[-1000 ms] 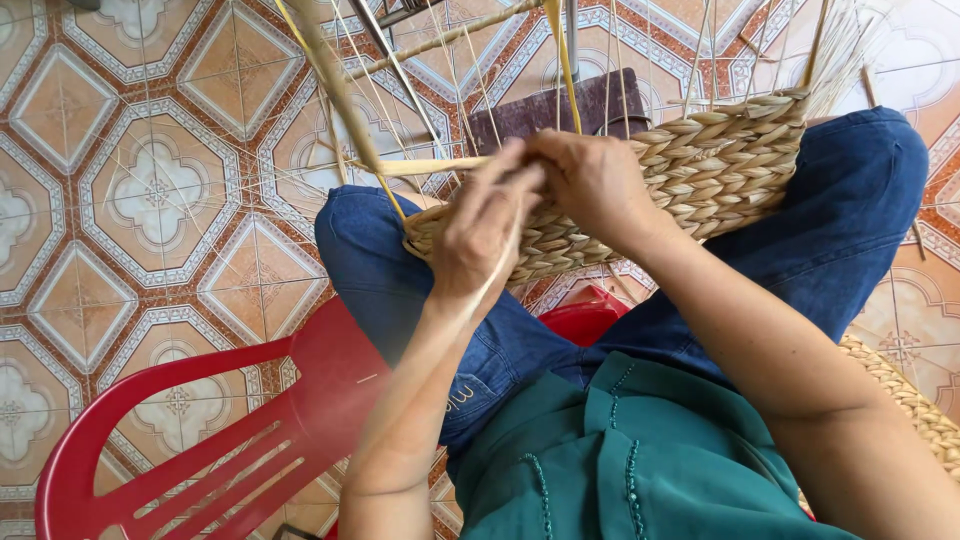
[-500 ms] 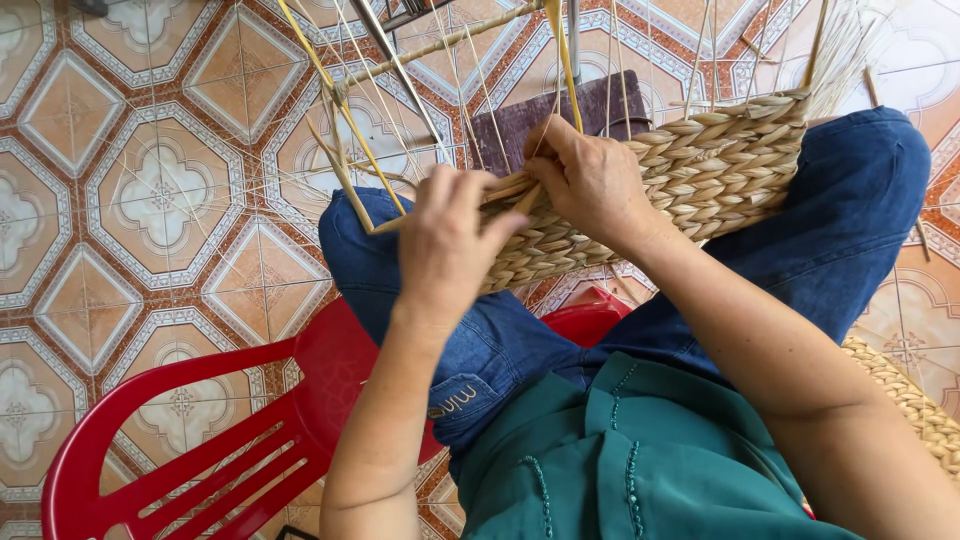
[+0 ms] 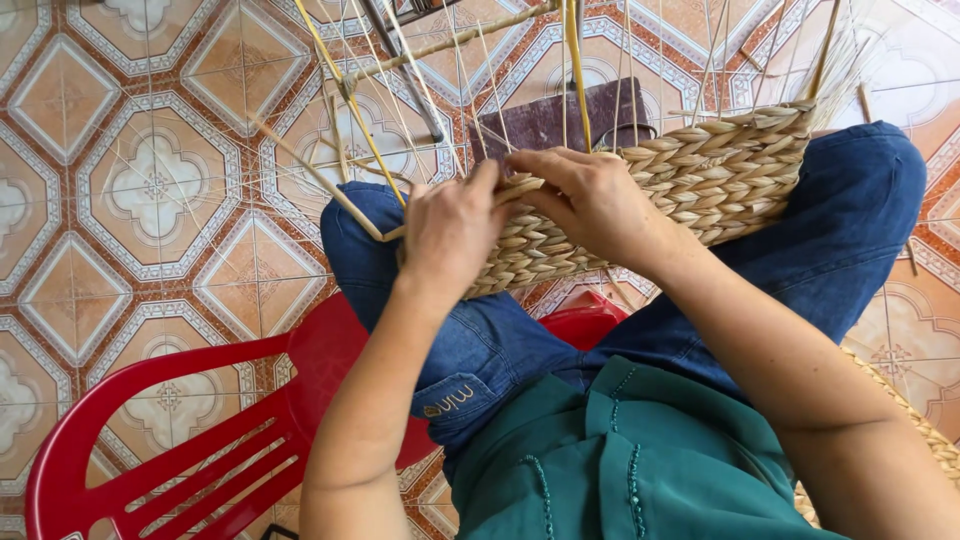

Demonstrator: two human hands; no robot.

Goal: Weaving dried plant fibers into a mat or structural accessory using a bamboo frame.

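A half-woven straw basket (image 3: 720, 175) rests across my knees, its thin upright stakes (image 3: 575, 60) rising from the woven band. My left hand (image 3: 450, 230) presses on the left end of the weave and pinches a flat straw strand (image 3: 330, 185) that runs out to the left. My right hand (image 3: 590, 200) lies on the band just right of it, fingers curled over the same strand where it enters the weave. The two hands nearly touch.
I sit on a red plastic chair (image 3: 150, 440) in blue jeans (image 3: 850, 230) and a green top. Patterned floor tiles (image 3: 150, 190) lie below. A dark board (image 3: 560, 120) lies behind the basket, and another woven piece (image 3: 900, 400) shows at the right edge.
My left hand has dropped from pulling the strand up and now lies flat against the weave's left end. The loose strand has swung down and out to the left. The right hand has stayed in place.
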